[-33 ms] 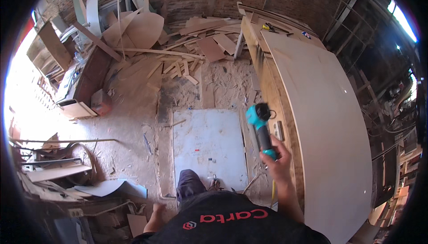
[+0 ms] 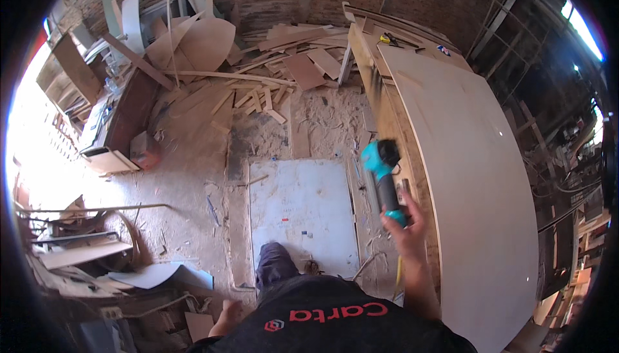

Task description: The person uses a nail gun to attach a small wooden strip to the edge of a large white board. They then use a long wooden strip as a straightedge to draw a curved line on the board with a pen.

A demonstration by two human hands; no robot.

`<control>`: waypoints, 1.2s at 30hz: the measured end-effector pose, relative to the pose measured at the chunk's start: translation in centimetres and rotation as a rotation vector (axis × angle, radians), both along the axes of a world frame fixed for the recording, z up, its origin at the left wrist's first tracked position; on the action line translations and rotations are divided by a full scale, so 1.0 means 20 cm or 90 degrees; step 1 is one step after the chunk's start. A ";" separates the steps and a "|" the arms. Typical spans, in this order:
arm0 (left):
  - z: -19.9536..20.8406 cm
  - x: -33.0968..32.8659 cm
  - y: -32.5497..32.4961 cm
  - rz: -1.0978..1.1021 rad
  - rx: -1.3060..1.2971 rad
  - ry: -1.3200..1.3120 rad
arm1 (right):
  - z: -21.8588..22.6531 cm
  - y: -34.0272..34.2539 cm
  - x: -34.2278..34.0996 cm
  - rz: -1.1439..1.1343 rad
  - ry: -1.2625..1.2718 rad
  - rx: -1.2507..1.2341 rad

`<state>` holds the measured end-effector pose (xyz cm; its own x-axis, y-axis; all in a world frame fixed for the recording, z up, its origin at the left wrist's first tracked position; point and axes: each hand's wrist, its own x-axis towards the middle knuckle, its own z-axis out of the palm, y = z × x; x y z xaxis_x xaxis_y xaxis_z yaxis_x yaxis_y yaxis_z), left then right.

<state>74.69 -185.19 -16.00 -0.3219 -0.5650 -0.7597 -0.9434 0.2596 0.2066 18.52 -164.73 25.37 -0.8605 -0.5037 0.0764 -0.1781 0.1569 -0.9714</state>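
My right hand grips the black handle of a teal and black hand-held power tool. The tool's head points up and away, beside the left edge of a large pale plywood sheet that lies on a long bench to my right. My left hand hangs low by my side near the bottom of the picture. It is small and partly hidden by my dark shirt, so its fingers are hard to read. My knee shows in front of me.
A white rectangular board lies flat on the dusty floor ahead. Scrap wood and curved offcuts are piled against the brick wall at the back. A dark cabinet stands left, with planks at lower left. Small tools rest on the bench's far end.
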 end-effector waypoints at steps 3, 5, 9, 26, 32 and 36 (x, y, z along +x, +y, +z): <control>0.02 -0.20 -0.18 0.096 0.063 0.004 | 0.18 -0.32 -0.36 -0.040 0.108 -0.143; -0.02 -0.39 -0.41 0.089 0.066 0.020 | 0.25 -0.51 -0.55 -0.118 0.199 -0.206; -0.11 -0.95 -1.21 -0.031 -0.024 0.104 | 0.30 -0.79 -0.93 -0.251 0.204 -0.105; 0.55 -4.58 -2.98 0.383 0.220 0.509 | -0.23 -1.60 -2.58 -0.377 0.050 -0.010; 0.64 -5.36 -2.72 0.294 0.376 0.416 | -0.03 -1.80 -3.19 -0.481 0.187 -0.084; 0.60 -5.92 -2.63 0.164 0.477 0.426 | -0.06 -1.83 -3.49 -0.538 -0.104 0.191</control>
<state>-43.65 -237.76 -4.10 -0.7433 -0.1331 -0.6556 -0.5855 -0.3448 0.7337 -51.28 -201.32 24.15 -0.9404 0.3213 -0.1119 0.2480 0.4222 -0.8719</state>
